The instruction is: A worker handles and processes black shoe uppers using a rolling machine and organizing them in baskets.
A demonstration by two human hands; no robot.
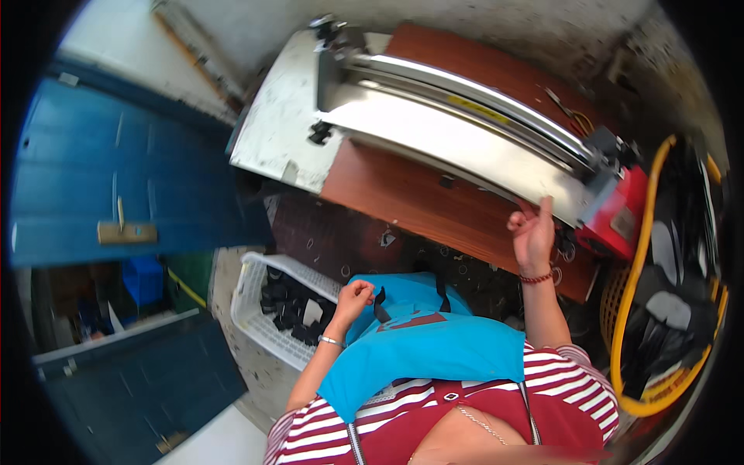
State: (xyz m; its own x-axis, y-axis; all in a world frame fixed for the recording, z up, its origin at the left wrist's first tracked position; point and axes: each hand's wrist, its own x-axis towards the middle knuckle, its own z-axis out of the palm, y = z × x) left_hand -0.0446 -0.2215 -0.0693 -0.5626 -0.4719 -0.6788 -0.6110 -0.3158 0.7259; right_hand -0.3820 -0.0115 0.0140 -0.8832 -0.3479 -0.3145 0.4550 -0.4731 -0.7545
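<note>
My left hand [356, 299] is held over the blue apron [434, 345] on my lap. Its fingers are curled together, and whatever they may hold is hidden. Just right of the fingertips a narrow black strip [380, 304] shows against the apron. My right hand [533, 240] is raised at the front edge of a bench machine with a long metal roller [473, 94]. The index finger stretches up against the machine's bright metal plate [457, 138], near its right end; the other fingers are loosely bent, with nothing seen in them.
The machine's red end housing [620, 217] stands at the right of the brown tabletop [403, 190]. Left of my lap, a white basket [252, 298] holds black pieces. A yellow-rimmed basket [620, 341] with dark pieces is at the right. Scissors [577, 120] lie behind the roller.
</note>
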